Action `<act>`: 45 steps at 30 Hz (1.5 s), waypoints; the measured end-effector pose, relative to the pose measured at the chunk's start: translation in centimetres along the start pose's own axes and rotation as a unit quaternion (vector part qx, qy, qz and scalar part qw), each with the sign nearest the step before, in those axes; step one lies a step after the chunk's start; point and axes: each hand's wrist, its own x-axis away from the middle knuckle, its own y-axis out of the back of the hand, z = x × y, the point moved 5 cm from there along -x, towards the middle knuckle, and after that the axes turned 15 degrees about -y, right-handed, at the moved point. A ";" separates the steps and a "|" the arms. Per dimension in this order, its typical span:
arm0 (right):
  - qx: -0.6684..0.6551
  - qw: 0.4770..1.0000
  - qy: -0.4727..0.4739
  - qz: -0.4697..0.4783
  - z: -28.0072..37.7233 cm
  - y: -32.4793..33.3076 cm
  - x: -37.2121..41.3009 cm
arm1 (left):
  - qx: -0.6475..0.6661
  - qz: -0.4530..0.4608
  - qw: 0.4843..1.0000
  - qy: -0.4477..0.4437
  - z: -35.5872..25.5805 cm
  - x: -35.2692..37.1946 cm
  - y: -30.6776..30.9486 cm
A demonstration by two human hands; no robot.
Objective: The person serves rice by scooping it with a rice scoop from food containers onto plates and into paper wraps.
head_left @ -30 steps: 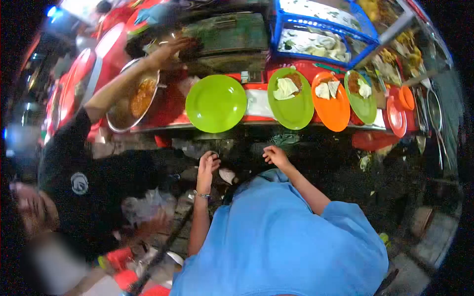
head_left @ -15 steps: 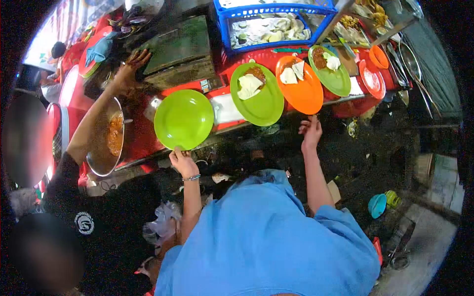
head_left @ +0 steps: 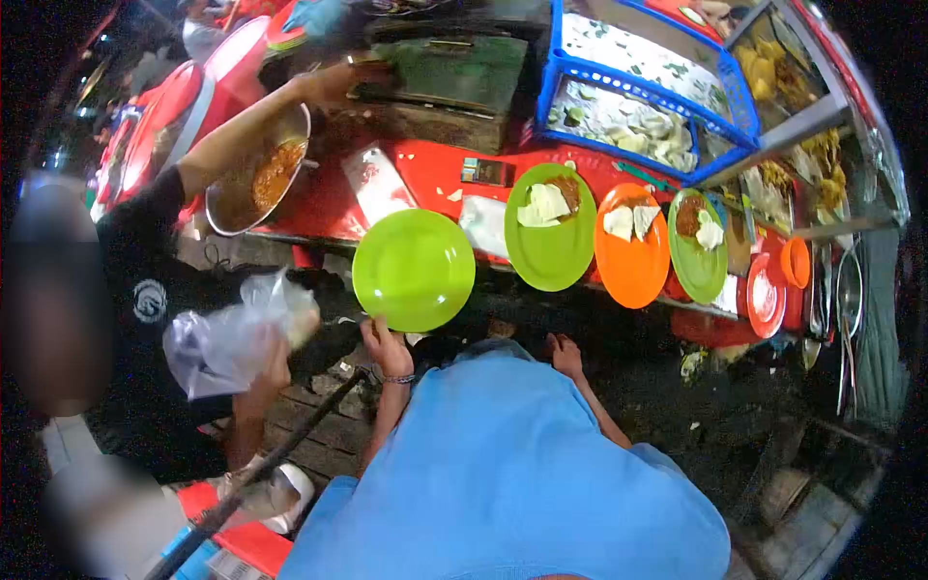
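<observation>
My left hand (head_left: 389, 352) is closed on the near rim of a bare green plate (head_left: 414, 273), which extends past the front edge of the counter. My right hand (head_left: 566, 356) is in front of my body, apart from the plates, with nothing visible in it and its fingers partly spread. Along the counter's front edge stand a green plate (head_left: 546, 253), an orange plate (head_left: 632, 274) and a smaller green plate (head_left: 698, 271). Each carries pale leafy pieces and a reddish-brown sauce.
On the red counter (head_left: 425, 179) are a blue basket (head_left: 667, 79) of cut pale vegetables, a wooden box (head_left: 449, 82) and a metal bowl (head_left: 227, 198) of red sauce. A co-worker's arm (head_left: 256, 116) reaches over the bowl; a person's hand holds a plastic bag (head_left: 227, 338) at left.
My view has swung left, so the counter sits further right. My right hand has drawn back from the orange plate toward my body. A plastic bag has been raised at left.
</observation>
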 end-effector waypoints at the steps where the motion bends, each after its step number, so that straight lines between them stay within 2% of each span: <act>1: 0.001 1.000 0.010 0.003 0.0 0.3 -1.1 | 0.003 -0.008 1.000 -0.005 0.1 0.1 0.0; 3: 0.025 0.987 -0.052 0.150 -1.0 0.0 -3.6 | -0.031 -0.015 0.999 0.007 -0.5 0.1 -1.3; 4: 0.027 0.987 -0.045 0.149 -1.0 0.3 -4.3 | -0.020 0.013 1.000 -0.004 1.0 -0.6 -0.7; 8: -0.033 0.996 -0.002 0.085 -1.2 1.9 -5.8 | 0.061 -0.006 0.998 0.008 1.6 -1.3 -2.8; 11: -0.042 0.994 -0.043 0.092 -6.9 -1.2 -7.6 | 0.079 -0.010 0.997 -0.001 2.6 -1.2 -2.8; 13: -0.027 0.991 0.017 0.129 -9.5 -2.3 -7.1 | 0.072 -0.011 0.997 0.008 2.3 -0.9 -3.0; 15: -0.013 0.986 0.049 0.158 -11.5 -2.4 -6.3 | 0.058 -0.051 0.997 0.025 2.0 -0.5 -3.3; 16: -0.004 0.984 0.050 0.174 -12.4 -2.3 -5.6 | 0.088 -0.018 0.996 0.017 2.3 -0.7 -3.3; 23: 0.048 0.967 -0.036 0.248 -18.4 0.9 0.3 | 0.046 -0.044 0.998 -0.004 2.3 -2.2 -3.4; 27: 0.050 0.961 -0.021 0.270 -17.6 0.6 0.4 | 0.009 -0.024 0.999 0.043 0.8 -4.2 -5.8; 29: 0.044 0.959 0.005 0.281 -15.8 -0.3 -0.1 | -0.020 -0.020 0.999 0.031 2.1 -6.0 -6.1; 31: 0.068 0.954 0.030 0.292 -12.6 -1.7 -0.8 | -0.114 0.067 0.990 -0.053 3.7 -8.2 -6.4; 32: 0.098 0.948 0.030 0.301 -11.2 -2.5 -1.4 | -0.208 0.080 0.974 -0.046 2.8 -8.3 -7.3; 34: 0.184 0.927 0.031 0.326 -8.6 -3.6 -2.1 | -0.240 0.090 0.965 -0.058 2.4 -8.7 -7.8; 35: 0.187 0.925 0.038 0.330 -8.2 -4.0 -2.4 | -0.271 0.106 0.954 -0.070 1.9 -8.9 -8.0; 36: 0.130 0.926 0.090 0.342 -7.0 -4.5 -2.5 | -0.356 0.100 0.917 -0.149 0.6 -9.2 -8.0; 37: 0.074 0.921 0.146 0.354 -5.7 -4.7 -2.8 | -0.333 0.068 0.922 -0.186 -0.3 -9.4 -8.0; 38: 0.162 0.916 0.062 0.362 -5.8 -4.8 -3.0 | -0.358 0.059 0.915 -0.174 -0.1 -10.3 -6.9; 39: 0.083 0.929 0.137 0.334 -6.2 -4.1 -2.0 | -0.382 0.045 0.909 -0.161 0.8 -11.4 -5.3; 40: 0.001 0.928 0.210 0.308 -6.3 -3.4 -1.6 | -0.307 0.003 0.942 -0.136 3.3 -12.9 -3.0; 41: 0.026 0.932 0.100 0.348 -4.5 -2.5 -1.3 | -0.284 -0.040 0.951 -0.116 2.7 -13.5 -2.3; 42: 0.116 0.931 0.152 0.310 -8.1 -4.7 -2.0 | -0.257 -0.089 0.958 -0.088 3.2 -14.4 -1.0; 43: 0.148 0.933 0.091 0.314 -6.7 -4.2 -2.0 | -0.229 -0.136 0.962 -0.060 4.5 -15.8 0.8; 45: 0.165 0.923 -0.003 0.348 -3.1 -1.6 -1.3 | -0.238 -0.177 0.950 -0.097 7.3 -18.7 5.2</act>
